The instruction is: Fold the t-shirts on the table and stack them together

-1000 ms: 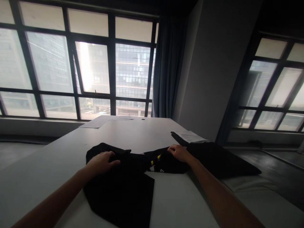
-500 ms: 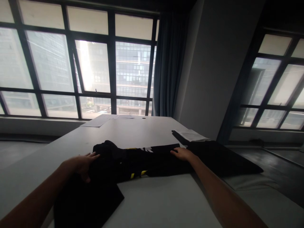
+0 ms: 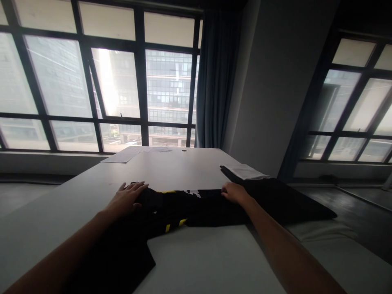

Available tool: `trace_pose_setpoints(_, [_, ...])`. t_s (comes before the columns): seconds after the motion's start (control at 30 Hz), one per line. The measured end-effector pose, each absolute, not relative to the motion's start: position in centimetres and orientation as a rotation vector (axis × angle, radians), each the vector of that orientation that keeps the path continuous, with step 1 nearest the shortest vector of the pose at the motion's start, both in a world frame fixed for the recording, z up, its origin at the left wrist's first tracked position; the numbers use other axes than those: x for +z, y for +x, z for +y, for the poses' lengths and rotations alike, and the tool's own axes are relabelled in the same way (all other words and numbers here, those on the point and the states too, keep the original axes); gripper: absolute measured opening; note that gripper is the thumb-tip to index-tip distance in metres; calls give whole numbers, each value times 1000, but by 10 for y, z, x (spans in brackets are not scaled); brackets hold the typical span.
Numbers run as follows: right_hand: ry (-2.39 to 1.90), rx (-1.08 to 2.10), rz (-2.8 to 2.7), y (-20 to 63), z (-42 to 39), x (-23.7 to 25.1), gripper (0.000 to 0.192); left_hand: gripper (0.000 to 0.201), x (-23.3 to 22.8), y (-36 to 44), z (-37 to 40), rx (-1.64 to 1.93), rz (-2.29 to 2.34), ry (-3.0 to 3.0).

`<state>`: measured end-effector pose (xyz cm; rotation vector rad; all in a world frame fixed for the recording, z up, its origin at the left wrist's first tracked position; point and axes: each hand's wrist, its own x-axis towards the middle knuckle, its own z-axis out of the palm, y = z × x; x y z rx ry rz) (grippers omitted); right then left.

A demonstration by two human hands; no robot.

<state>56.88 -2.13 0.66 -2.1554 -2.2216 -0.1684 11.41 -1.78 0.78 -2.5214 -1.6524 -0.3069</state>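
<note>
A black shirt (image 3: 196, 210) with yellow stripes and white print lies partly folded across the white table (image 3: 196, 253). On its bunched left end my left hand (image 3: 130, 197) rests palm down, the fingers stretched out and apart. At the right part of the far edge, my right hand (image 3: 234, 192) has its fingers curled, pinching the fabric. A wide dark flap of the shirt hangs toward me at lower left, below my left forearm. Deep shadow hides most of its folds.
Right of my right hand lies a larger black cloth (image 3: 294, 202), with a folded white cloth (image 3: 246, 172) near its far corner. Paper sheets (image 3: 122, 155) lie at the table's far left. Beyond are windows (image 3: 116, 83), a blue curtain (image 3: 214, 81) and a pillar (image 3: 275, 90).
My left hand has moved right and away from me, from the shirt's left side onto its bunched top. My right hand has shifted slightly at the far edge, its fingers more curled.
</note>
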Motion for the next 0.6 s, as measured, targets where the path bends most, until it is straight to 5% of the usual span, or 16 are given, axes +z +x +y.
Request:
trace_pose_setpoints(0.17, [-1942,-40,-2134,573,-17,8,24,38,3,120,4,-394,-1450,-2787])
trace_pose_setpoints(0.43, [-1716,604,-2195,601,9,82,31,32,78,76,60,-949,-1753,-2911])
trace_pose_setpoints(0.5, [-1825,539,-2156,596,30,97,29,32,96,83,82,-1122,-1946,-2833])
trace_pose_setpoints(0.6, [-2055,-17,-1892,573,57,105,33,44,108,106,112,-1452,-2147,-2427])
